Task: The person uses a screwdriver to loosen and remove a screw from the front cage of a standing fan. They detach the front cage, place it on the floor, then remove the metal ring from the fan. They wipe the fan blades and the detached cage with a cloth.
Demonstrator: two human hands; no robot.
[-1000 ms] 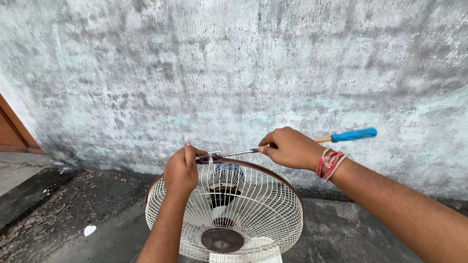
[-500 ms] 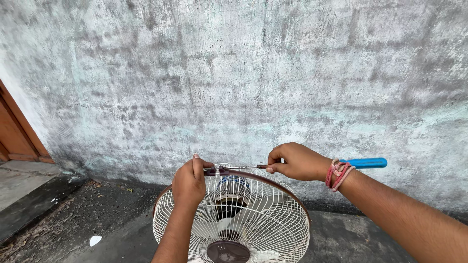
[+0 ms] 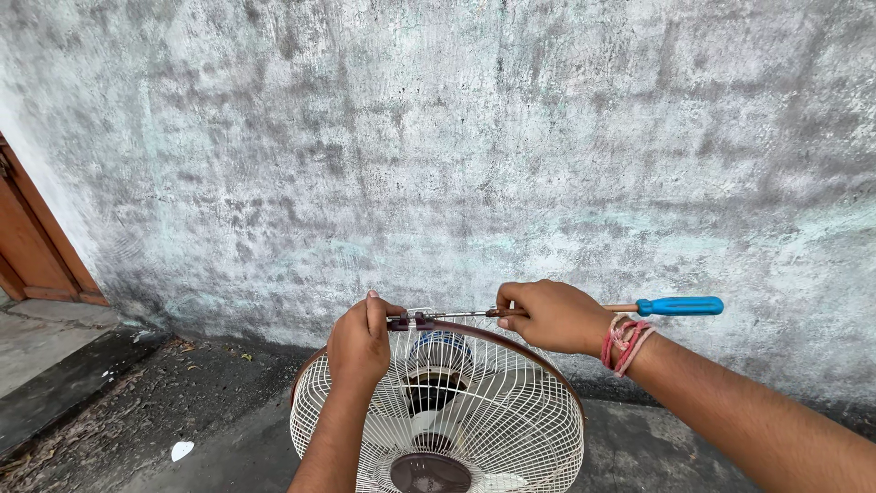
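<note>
A white wire fan guard [image 3: 474, 429] with a dark rim fills the bottom middle of the head view, the motor visible through its mesh. The left hand [image 3: 360, 342] grips the rim at about 11 o'clock, fingers curled beside a small clamp [image 3: 411, 320] at 12 o'clock. The right hand [image 3: 552, 317], with red threads [image 3: 625, 342] round the wrist, holds a screwdriver [image 3: 680, 306] with a blue handle lying level, its tip at the clamp. Behind stands a stained grey wall [image 3: 456, 137], with a brown door frame [image 3: 36, 246] at 9 o'clock
</note>
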